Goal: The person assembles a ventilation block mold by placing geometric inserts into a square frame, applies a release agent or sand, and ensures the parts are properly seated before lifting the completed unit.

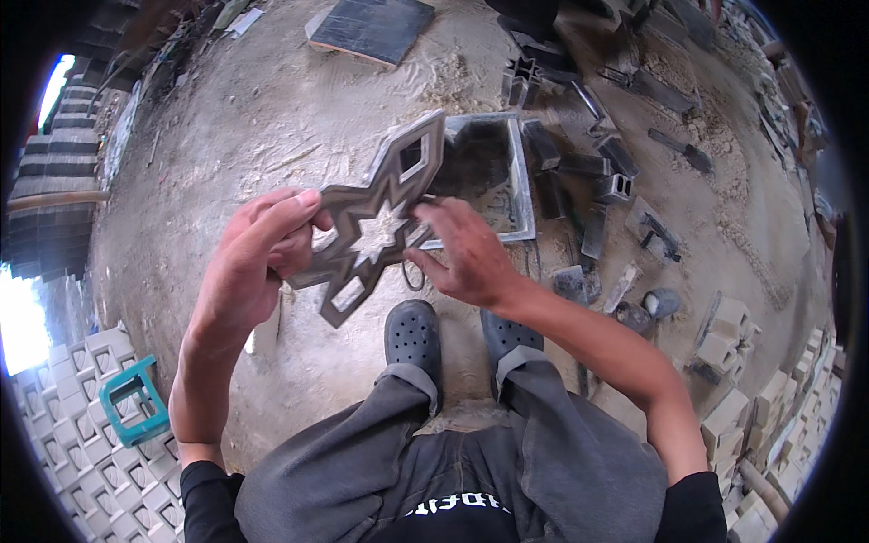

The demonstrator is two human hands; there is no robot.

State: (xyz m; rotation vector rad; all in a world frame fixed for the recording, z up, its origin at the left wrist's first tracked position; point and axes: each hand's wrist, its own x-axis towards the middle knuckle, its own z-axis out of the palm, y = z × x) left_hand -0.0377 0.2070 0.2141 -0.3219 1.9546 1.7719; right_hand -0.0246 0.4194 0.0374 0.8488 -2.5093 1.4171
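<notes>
A grey star-shaped plate [387, 176] with long points and diamond openings is held up in front of me, tilted. Through its star-shaped centre hole the pale floor shows. My left hand [249, 244] is closed on its left side, thumb on top and fingers curled at the edge. At its right side, my right hand [463, 253] pinches a point between thumb and fingers; the fingers are slightly blurred. Just behind the plate, a rectangular box-like frame [525, 176] rests on the floor, partly hidden by the plate and my right hand.
Dark metal blocks and bars [579, 165] lie right of the frame, with a trowel [690, 152] farther off. A dark board [371, 32] lies at the far side. Pale blocks [54, 425] and a teal stool [134, 398] are at left; more pale blocks [729, 330] stand at right.
</notes>
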